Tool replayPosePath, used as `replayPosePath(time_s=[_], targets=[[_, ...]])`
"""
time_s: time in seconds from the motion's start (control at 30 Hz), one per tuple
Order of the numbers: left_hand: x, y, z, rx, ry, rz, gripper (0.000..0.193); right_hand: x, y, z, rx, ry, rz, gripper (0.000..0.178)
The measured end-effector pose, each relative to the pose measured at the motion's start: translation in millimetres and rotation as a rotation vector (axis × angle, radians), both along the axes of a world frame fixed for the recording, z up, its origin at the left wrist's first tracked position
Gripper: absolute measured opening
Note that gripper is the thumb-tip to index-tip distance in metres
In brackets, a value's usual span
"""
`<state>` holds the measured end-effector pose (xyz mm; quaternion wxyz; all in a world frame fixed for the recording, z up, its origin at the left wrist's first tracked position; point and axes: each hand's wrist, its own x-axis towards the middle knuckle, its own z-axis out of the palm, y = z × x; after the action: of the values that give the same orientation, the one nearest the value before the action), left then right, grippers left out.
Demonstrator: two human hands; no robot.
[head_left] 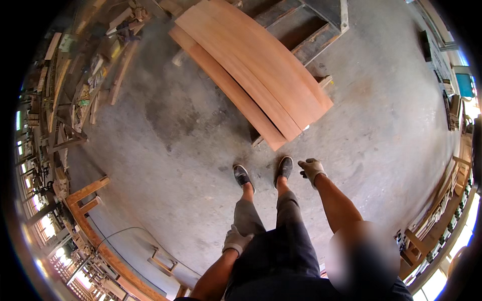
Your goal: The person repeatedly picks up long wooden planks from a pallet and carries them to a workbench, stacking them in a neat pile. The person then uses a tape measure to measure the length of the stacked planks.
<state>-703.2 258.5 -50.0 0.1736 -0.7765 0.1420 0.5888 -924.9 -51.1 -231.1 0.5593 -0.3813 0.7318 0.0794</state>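
Observation:
Wide reddish-brown wooden boards [261, 60] lie side by side on low supports ahead of me, with a dark gap beside the nearest left board [226, 90]. My right hand [312, 169], in a grey work glove, hangs just short of the boards' near right end. Its fingers are loosely bent and apart, with nothing in them. Beside my left thigh is my left hand [237, 241], gloved too. Its fingers look loose and apart, and no object shows in it. Neither hand touches the boards.
Scrap timber [95, 90] is piled along the left. A wooden frame [85, 193] and a cable [125, 229] are at the lower left. Behind the boards stands a dark metal-edged frame [316, 42]. More timber [437, 215] lines the right side. My shoes [241, 174] are on the concrete floor.

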Motion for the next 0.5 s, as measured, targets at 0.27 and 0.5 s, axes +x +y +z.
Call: replayPosePath(time_s=[0.27, 0.5], targets=[[-5, 3, -62, -0.145, -0.206, -0.215, 0.114, 72, -49, -36, -0.143, 0.218, 0.316, 0.104], [4, 0, -68, -0.163, -0.203, -0.201, 0.112, 79, -69, -112, -0.285, 0.167, 0.119, 0.108]])
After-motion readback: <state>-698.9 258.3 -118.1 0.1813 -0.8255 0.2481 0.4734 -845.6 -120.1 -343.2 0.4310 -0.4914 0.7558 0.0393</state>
